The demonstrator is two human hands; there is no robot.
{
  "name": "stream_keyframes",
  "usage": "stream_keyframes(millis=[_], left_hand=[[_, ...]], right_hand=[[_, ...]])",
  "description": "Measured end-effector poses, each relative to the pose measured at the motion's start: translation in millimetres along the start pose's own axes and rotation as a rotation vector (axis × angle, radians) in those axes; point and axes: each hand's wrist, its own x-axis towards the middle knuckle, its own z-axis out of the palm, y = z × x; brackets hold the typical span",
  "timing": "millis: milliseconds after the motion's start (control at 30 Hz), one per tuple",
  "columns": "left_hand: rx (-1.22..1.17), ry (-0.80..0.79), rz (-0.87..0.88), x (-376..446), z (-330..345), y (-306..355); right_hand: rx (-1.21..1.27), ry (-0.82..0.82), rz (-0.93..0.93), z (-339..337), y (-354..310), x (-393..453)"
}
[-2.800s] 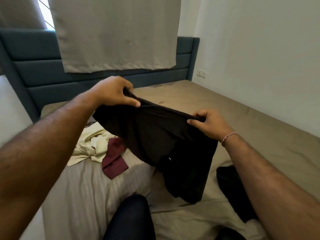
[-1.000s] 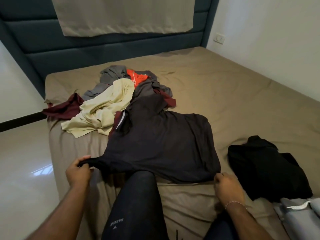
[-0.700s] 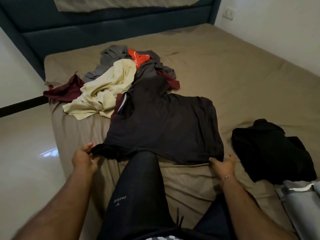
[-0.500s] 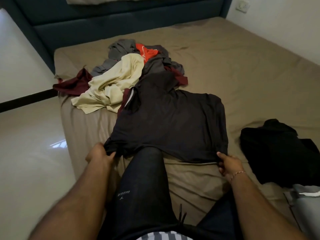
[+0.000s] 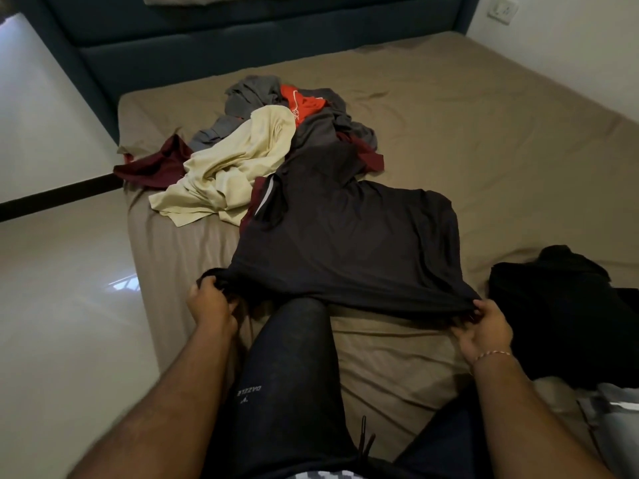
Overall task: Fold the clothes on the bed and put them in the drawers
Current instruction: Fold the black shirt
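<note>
The person kneels with one knee [image 5: 297,340] on the near edge of the bed [image 5: 484,140], dark shorts pressing into the tan sheet. A dark shirt [image 5: 345,243] lies spread in the middle of the bed, its far end running up over the heap of unfolded clothes, its near hem lifted a little off the sheet. The left hand [image 5: 211,305] has its grip closed around the near left corner of that hem, the cloth bunched in curled fingers. The right hand [image 5: 484,326], a thin bracelet at its wrist, pinches the near right corner between thumb and fingers, so the hem stretches between the two hands just above the knee.

Beyond the shirt, toward the far left, the heap holds a cream garment [image 5: 235,167], a maroon piece [image 5: 152,164] at the bed's left edge, grey cloth [image 5: 249,95] and an orange-red piece [image 5: 304,105]. On the right side of the bed, just beside the right hand, sits a black garment [image 5: 567,305] in a loose mound. A pale grey item [image 5: 615,416] lies at the near right corner. A dark blue headboard [image 5: 242,39] stands at the far end, and a wall socket [image 5: 503,8] shows at the far right.
</note>
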Motion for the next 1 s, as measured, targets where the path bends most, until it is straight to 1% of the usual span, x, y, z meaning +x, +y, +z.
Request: stream_keyframes(millis=[133, 200, 267, 367, 467, 500, 567, 633, 667, 733, 867, 933, 1000], left_hand=[[-0.133, -0.093, -0.021, 8, -4, 15], [-0.190, -0.087, -0.080, 10, -8, 14], [-0.260, -0.062, -0.160, 12, -14, 9], [-0.287, -0.063, -0.244, 11, -22, -3], [-0.200, -0.112, -0.351, 15, -28, -14], [-0.139, -0.121, -0.382, 15, -28, -16], [0.037, -0.136, -0.401, 10, -22, -16], [0.184, -0.078, -0.362, 6, -14, -19], [0.210, -0.025, -0.306, 7, -11, -23], [0.179, 0.056, -0.171, 9, -5, -25], [0.083, 0.030, -0.027, 4, 3, -18], [0.078, 0.043, 0.033, 1, 5, -14], [0.067, 0.051, 0.073, -3, 6, -11]], right_hand=[[-0.093, -0.020, -0.039, 9, 0, -3], [-0.134, -0.071, 0.033, 9, 5, -4], [-0.194, -0.113, 0.146, 9, 11, -2], [-0.342, -0.079, 0.219, 11, 16, 2], [-0.431, -0.051, 0.189, 12, 20, 6], [-0.425, -0.059, 0.146, 12, 23, 7], [-0.332, -0.092, 0.041, 14, 27, 8], [-0.210, -0.114, -0.005, 15, 27, 7], [-0.158, -0.125, -0.009, 16, 25, 7], [-0.071, -0.169, 0.003, 16, 25, 7], [0.012, -0.176, 0.011, 12, 27, 10], [0.026, -0.127, -0.004, 9, 29, 8], [-0.010, -0.067, -0.037, 4, 29, 8]])
